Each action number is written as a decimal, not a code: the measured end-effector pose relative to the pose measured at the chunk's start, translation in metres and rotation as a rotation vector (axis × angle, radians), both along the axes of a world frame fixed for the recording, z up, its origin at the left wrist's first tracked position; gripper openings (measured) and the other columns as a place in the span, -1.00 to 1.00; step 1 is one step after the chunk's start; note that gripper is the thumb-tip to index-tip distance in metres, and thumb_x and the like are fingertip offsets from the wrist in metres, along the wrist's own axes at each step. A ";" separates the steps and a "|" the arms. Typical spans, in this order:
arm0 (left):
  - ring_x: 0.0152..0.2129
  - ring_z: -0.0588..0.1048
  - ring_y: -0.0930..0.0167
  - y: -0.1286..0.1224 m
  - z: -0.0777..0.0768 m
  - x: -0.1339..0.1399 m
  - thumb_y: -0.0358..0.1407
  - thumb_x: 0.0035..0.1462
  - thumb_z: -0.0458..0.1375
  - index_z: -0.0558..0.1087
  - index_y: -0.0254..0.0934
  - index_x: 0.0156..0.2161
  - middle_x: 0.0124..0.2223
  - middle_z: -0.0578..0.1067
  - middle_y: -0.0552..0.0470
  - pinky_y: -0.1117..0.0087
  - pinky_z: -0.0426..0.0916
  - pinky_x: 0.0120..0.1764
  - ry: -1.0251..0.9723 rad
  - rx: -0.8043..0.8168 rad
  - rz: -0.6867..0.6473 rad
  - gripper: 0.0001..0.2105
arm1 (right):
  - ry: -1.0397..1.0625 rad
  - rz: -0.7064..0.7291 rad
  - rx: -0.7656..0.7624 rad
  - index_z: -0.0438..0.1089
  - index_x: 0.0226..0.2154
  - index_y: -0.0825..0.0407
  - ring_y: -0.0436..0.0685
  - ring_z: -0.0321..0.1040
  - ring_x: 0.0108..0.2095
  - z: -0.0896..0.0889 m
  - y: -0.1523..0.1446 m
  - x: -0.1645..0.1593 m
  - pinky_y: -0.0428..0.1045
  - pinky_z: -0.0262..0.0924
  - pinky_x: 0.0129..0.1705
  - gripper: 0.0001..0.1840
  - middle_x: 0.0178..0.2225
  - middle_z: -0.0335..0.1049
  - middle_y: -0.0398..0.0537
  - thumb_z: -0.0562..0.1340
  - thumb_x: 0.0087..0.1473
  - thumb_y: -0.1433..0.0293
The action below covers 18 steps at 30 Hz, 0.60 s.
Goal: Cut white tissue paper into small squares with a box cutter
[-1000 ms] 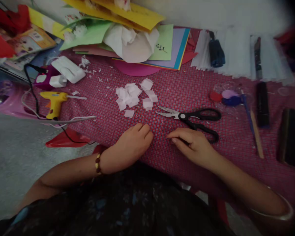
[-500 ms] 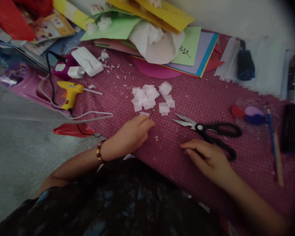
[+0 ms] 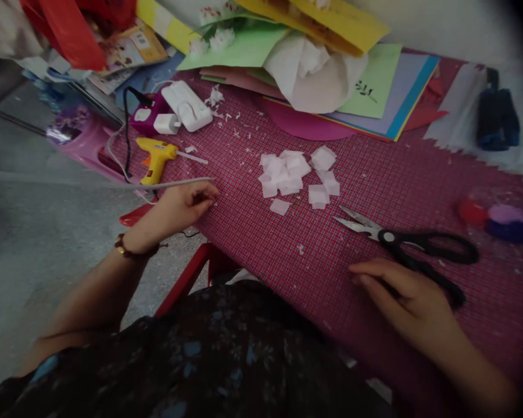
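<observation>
My left hand (image 3: 187, 203) is at the table's left edge, its fingers loosely curled with a gap at the thumb. A pale cable (image 3: 91, 186) runs across the top of its fingers; I see no grip on it. My right hand (image 3: 409, 302) rests near the front of the table, thumb and forefinger a little apart, holding nothing. Just beyond it lie black-handled scissors (image 3: 387, 236), blades parted. Small white paper squares (image 3: 283, 171) lie in a loose cluster mid-table, with a single square (image 3: 280, 206) in front of them.
A yellow glue gun (image 3: 156, 159) lies beside a purple power socket (image 3: 150, 116) and a white plug adapter (image 3: 187, 105). Coloured paper sheets (image 3: 379, 87) are piled at the back. Paper scraps dot the checked tablecloth (image 3: 253, 244). A red stool (image 3: 185, 278) stands below the edge.
My left hand has drawn back leftward from the paper squares to the cable, uncovering the single square. The view has turned left; my right hand stays beside the scissors.
</observation>
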<state>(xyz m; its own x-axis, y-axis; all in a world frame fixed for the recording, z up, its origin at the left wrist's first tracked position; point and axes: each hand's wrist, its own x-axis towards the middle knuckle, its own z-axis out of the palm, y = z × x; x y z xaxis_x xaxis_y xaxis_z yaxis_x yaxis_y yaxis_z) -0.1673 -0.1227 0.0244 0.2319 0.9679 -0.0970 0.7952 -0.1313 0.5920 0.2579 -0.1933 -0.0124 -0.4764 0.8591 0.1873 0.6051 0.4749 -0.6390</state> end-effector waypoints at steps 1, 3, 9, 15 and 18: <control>-0.39 0.49 0.44 -0.001 0.001 0.001 -0.35 0.15 0.07 0.46 -0.27 -0.21 -0.28 0.55 0.02 0.41 0.40 -0.28 0.033 0.019 -0.024 -0.86 | -0.004 -0.006 -0.001 0.49 -0.13 -0.14 0.08 0.58 -0.35 0.000 0.000 0.000 -0.01 0.48 -0.29 -0.82 -0.29 0.62 -0.15 0.19 0.28 0.39; -0.35 0.52 0.41 -0.003 0.004 0.003 -0.40 0.15 0.05 0.47 -0.28 -0.18 -0.26 0.56 -0.01 0.38 0.41 -0.22 0.134 0.067 -0.092 -0.82 | -0.004 -0.017 -0.004 0.50 -0.13 -0.13 0.08 0.58 -0.35 -0.001 -0.001 0.001 -0.01 0.48 -0.28 -0.82 -0.29 0.62 -0.15 0.19 0.28 0.38; -0.16 0.55 0.30 -0.003 0.001 0.015 -0.50 0.18 -0.04 0.49 -0.32 -0.05 -0.14 0.56 -0.10 0.25 0.43 0.02 0.399 0.188 -0.265 -0.68 | 0.024 -0.042 -0.070 0.53 -0.17 -0.11 0.11 0.57 -0.36 0.001 -0.001 -0.001 0.03 0.50 -0.28 -0.80 -0.31 0.61 -0.11 0.18 0.28 0.37; 0.06 0.52 0.22 -0.014 -0.015 0.020 -0.53 0.15 -0.04 0.31 -0.36 0.25 0.13 0.51 -0.23 0.16 0.43 0.11 0.386 0.318 -0.051 -0.46 | 0.029 -0.050 -0.102 0.54 -0.17 -0.12 0.13 0.57 -0.34 0.001 -0.001 -0.002 0.04 0.49 -0.25 -0.80 -0.32 0.60 -0.10 0.18 0.27 0.36; 0.00 0.54 0.23 -0.023 -0.017 0.016 -0.46 0.23 -0.03 0.41 -0.29 0.13 0.05 0.56 -0.18 0.15 0.47 0.05 0.354 0.375 0.096 -0.61 | 0.029 -0.046 -0.091 0.53 -0.16 -0.14 0.11 0.57 -0.33 0.000 -0.001 0.000 0.03 0.48 -0.25 -0.80 -0.31 0.61 -0.11 0.18 0.27 0.36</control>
<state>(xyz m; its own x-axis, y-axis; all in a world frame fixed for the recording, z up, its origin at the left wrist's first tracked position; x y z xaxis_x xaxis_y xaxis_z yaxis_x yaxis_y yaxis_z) -0.1518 -0.1456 0.0070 0.1566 0.9665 0.2036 0.9568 -0.1996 0.2113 0.2574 -0.1943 -0.0129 -0.4315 0.8940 0.1203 0.6057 0.3860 -0.6958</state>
